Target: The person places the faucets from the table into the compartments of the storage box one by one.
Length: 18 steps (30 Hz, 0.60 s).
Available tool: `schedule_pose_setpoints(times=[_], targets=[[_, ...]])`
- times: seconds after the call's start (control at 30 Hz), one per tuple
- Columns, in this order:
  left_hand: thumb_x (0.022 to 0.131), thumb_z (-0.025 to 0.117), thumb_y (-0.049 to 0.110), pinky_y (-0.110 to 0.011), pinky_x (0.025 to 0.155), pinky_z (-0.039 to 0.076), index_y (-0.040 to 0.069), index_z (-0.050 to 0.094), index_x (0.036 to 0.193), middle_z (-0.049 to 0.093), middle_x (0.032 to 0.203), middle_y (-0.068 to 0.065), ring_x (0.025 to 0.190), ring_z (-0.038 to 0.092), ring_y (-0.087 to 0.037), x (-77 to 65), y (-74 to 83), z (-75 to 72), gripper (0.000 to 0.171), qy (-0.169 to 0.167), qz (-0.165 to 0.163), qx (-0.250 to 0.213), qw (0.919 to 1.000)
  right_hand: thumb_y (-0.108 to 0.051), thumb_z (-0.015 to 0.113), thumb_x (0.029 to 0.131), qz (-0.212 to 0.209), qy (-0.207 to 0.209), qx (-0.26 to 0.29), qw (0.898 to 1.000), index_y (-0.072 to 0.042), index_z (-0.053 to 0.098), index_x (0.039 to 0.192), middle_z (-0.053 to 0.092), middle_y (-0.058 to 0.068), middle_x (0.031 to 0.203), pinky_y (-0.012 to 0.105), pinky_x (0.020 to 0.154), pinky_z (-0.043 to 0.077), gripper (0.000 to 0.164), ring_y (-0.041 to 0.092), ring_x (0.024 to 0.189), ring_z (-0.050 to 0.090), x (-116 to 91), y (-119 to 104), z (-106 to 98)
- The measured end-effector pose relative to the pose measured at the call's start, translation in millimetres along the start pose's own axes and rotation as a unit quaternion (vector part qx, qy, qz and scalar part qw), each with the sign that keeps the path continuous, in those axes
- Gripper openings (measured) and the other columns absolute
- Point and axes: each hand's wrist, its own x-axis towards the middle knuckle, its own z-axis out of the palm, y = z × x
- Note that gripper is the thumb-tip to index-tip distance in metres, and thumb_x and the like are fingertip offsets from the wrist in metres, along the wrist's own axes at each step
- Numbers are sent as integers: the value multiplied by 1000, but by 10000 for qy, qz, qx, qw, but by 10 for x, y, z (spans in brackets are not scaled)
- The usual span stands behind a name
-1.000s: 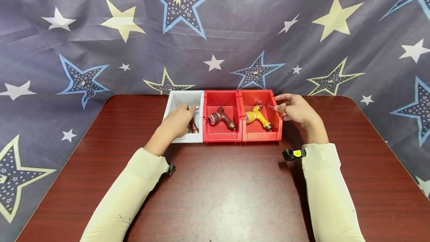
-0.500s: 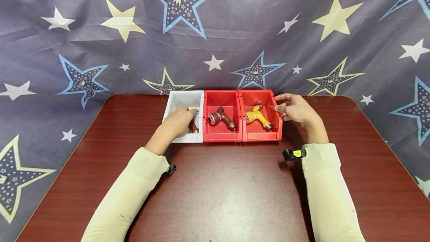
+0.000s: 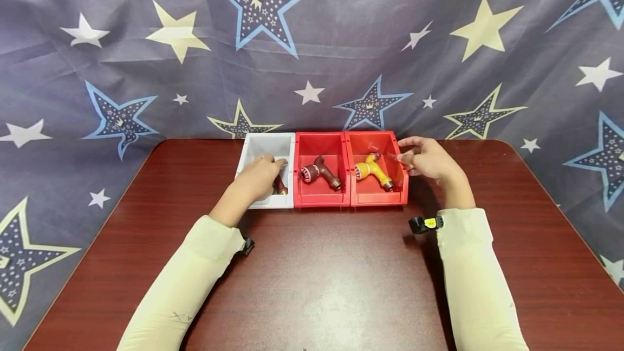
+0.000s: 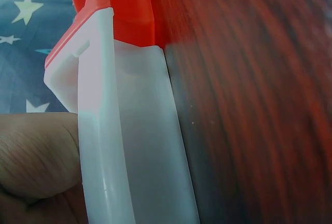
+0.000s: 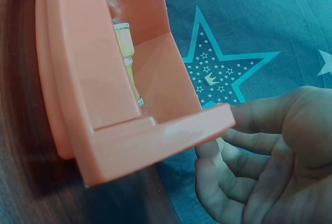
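In the head view, my left hand (image 3: pixel 260 177) reaches into the grey-white bin (image 3: pixel 258 138), fingers bent over a dark brown tap (image 3: pixel 280 186). The hand hides most of that tap, and the fingertips are hidden. A bent thumb (image 4: pixel 39 154) shows behind the bin's pale wall (image 4: pixel 101 130) in the left wrist view. At the far right of the row, my right hand (image 3: pixel 429 161) pinches the side wall of a red bin (image 3: pixel 380 198). Its thumb and fingers meet at the rim (image 5: pixel 171 133) in the right wrist view. A yellow tap (image 3: pixel 374 171) lies inside this bin.
A second red bin (image 3: pixel 322 199) stands in the middle, holding another brown tap (image 3: pixel 320 173). All three bins stand side by side near the back edge of the dark wooden table (image 3: pixel 322 275). A star-patterned cloth (image 3: pixel 312 58) hangs behind them.
The left thumb has shifted slightly over the tap in the grey-white bin, covering its pale end. The right hand holds the same place, and the bins stay where they were.
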Motion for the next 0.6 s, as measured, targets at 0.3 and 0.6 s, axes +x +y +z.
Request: schedule_pose_setpoints(times=[0.3,0.6], targets=[[80,72,-4,-53,92,51,3,59,141,63,118,-22,107,60,-42,-38,1,-18,62,176,104,133,9997,-6,59,99,-70,52,-267,9996,6,48,142,63,27,114,38,75,60,46,17,76,62,6,-31,21],[83,72,1,-54,92,51,4,62,138,64,120,-21,109,59,-43,-78,16,-94,55,516,130,254,9983,-14,57,103,-405,422,-769,9953,7,52,137,63,13,89,32,68,57,41,22,75,62,-63,-109,-1]])
